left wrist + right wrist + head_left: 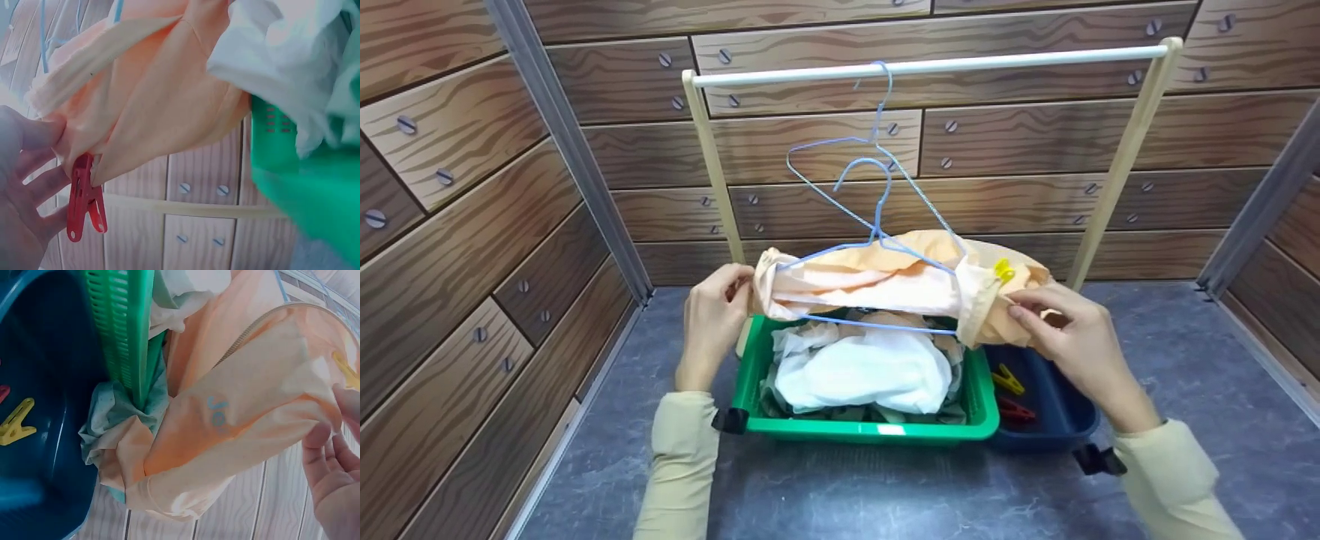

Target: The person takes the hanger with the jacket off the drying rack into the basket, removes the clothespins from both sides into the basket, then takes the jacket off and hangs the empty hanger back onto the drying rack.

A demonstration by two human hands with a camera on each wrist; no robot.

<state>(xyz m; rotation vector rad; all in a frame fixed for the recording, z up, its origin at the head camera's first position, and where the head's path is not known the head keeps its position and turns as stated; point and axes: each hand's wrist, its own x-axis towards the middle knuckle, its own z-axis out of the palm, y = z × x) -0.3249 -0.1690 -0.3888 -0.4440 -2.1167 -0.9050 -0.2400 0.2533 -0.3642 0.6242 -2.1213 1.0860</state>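
My left hand [718,315] pinches the left edge of a peach-coloured garment [855,285] between thumb and fingers. On the other side my right hand [1069,334] pinches its right edge, near a yellow clothespin [1003,270] clipped to the cloth. A red clothespin [85,197] grips the cloth close to my left fingers. One blue wire hanger [877,202] sits at the garment, its hook unattached and its lower bar visible under the cloth. Blue lettering [216,410] marks the garment in the right wrist view.
Another blue hanger [817,142] hangs from the white rail [997,61] of a wooden stand behind. Below the garment, a green basket [870,429] holds white and other crumpled cloths. A dark blue tub [1046,439] at its right contains yellow and red clothespins.
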